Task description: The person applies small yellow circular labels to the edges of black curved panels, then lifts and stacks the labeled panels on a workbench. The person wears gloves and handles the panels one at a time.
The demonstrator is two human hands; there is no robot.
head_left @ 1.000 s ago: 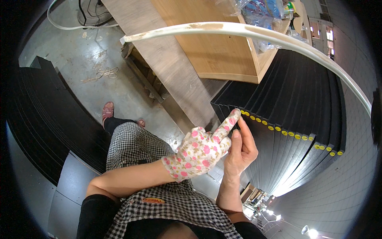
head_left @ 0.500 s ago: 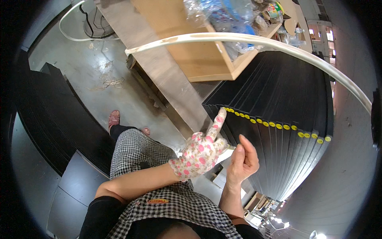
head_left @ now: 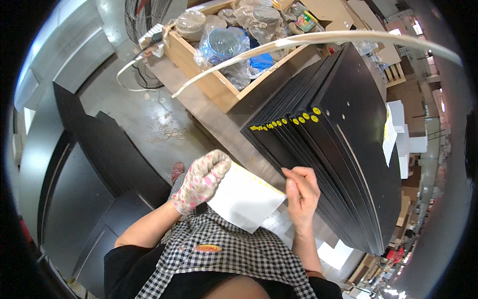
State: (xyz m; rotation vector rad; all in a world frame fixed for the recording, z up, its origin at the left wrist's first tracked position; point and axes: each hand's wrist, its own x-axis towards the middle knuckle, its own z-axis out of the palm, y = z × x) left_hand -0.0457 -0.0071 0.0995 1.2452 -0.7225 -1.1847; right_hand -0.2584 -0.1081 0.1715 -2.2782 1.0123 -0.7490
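Observation:
My left hand (head_left: 203, 182), in a white glove with a pink flower print, is closed on the upper left edge of a white sticker sheet (head_left: 245, 198). A row of small yellow stickers lines the sheet's top edge. My bare right hand (head_left: 302, 193) is by the sheet's right corner, thumb and fingertips pinched together; whatever lies between them is too small to make out. Beyond it stands a stack of upright black panels (head_left: 343, 167). Round yellow stickers (head_left: 304, 118) mark their top corners in a row.
A wooden box (head_left: 201, 62) full of plastic wrap and blue items is at the back, with a white curved tube (head_left: 303, 37) crossing above it. More black panels (head_left: 102, 149) stand at the left. Behind the box is a black fan (head_left: 144, 20); a cord (head_left: 167, 133) lies on the floor.
My left hand has drawn back from the panels' stickered corners, where its finger was touching, and the sheet now shows in full. The view has turned, bringing the stack's right face into sight.

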